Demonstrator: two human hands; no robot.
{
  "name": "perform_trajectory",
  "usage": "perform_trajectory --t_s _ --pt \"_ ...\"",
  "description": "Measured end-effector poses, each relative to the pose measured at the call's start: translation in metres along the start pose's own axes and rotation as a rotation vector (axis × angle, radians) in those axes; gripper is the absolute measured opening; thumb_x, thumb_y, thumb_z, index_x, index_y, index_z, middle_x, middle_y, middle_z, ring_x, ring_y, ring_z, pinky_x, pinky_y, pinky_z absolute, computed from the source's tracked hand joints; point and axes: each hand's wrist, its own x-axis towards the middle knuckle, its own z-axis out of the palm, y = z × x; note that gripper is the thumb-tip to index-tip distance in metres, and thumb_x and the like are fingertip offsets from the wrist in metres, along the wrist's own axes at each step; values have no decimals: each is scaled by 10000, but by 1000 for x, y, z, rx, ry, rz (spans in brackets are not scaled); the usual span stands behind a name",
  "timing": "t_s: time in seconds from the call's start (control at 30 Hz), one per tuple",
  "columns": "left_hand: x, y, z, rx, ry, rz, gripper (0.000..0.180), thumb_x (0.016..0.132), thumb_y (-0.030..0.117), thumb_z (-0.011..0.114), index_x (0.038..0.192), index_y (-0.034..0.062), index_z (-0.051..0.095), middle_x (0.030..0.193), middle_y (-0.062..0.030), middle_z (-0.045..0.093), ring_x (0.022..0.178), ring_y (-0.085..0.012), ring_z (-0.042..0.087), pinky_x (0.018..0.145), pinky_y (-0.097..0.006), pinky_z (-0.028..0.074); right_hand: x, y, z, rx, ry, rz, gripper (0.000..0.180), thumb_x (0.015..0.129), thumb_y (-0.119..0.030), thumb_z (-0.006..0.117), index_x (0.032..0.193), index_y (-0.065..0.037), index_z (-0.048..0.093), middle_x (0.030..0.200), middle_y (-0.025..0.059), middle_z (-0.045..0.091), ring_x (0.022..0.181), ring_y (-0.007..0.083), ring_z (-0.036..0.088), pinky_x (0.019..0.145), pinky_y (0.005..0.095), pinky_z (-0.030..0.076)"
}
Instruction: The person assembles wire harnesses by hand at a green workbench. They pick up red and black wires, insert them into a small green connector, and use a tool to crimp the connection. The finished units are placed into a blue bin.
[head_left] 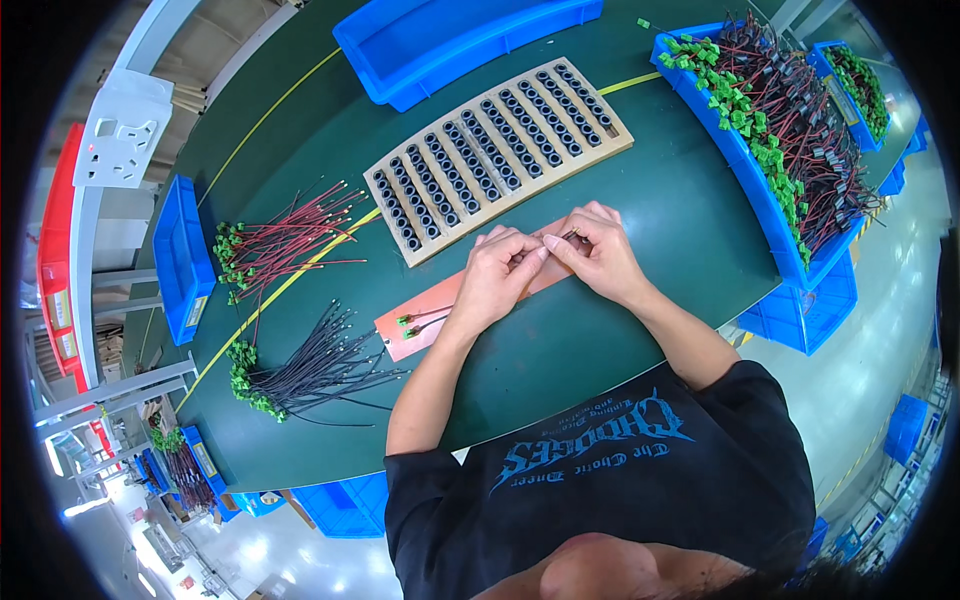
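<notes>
My left hand (500,268) and my right hand (602,252) meet above a long copper-coloured strip (405,348), thumbs and fingertips pinched close together. What the fingertips hold is too small and hidden to make out. At the strip's left end lie two thin wires with green connectors (408,321), one dark and one reddish. They run under my left forearm toward the hands. Just beyond my hands stands a wooden-framed tray (449,240) with rows of round black sockets.
Left of the strip lie a bundle of black wires (325,365) and a bundle of red wires (300,232), both with green connectors. A blue bin (725,150) at right is heaped with wired parts. Blue trays stand at the back (400,85) and left (184,265).
</notes>
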Motion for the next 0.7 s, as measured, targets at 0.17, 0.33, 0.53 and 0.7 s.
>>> perform_trajectory --t_s 0.17,0.33,0.53,0.7 --pt "-3 -2 -10 -56 36 17 142 995 120 671 1036 8 748 927 -70 694 867 -181 624 814 -307 500 -1 3 2 -44 -27 -39 234 932 -248 747 794 -77 666 724 22 569 795 219 537 875 394 395" --pt "-24 26 -61 275 89 25 240 886 148 785 1070 -2 746 1036 -116 707 1001 -249 646 903 -352 513 -2 2 -2 -114 -21 -70 247 929 -228 741 776 -71 626 733 37 568 808 245 541 862 405 401" --pt "-50 21 -31 374 150 -9 245 786 96 842 967 -26 733 926 -117 648 915 -295 617 794 -413 512 0 -2 -2 -197 -48 -96 230 923 -185 734 768 -72 608 787 46 588 844 252 540 832 404 386" --pt "-50 8 -26 246 175 -46 203 773 41 852 915 -28 725 843 -101 637 793 -259 600 683 -374 501 4 -3 -4 -230 -50 -98 214 912 -161 737 773 -67 604 819 51 597 855 257 536 809 402 377"
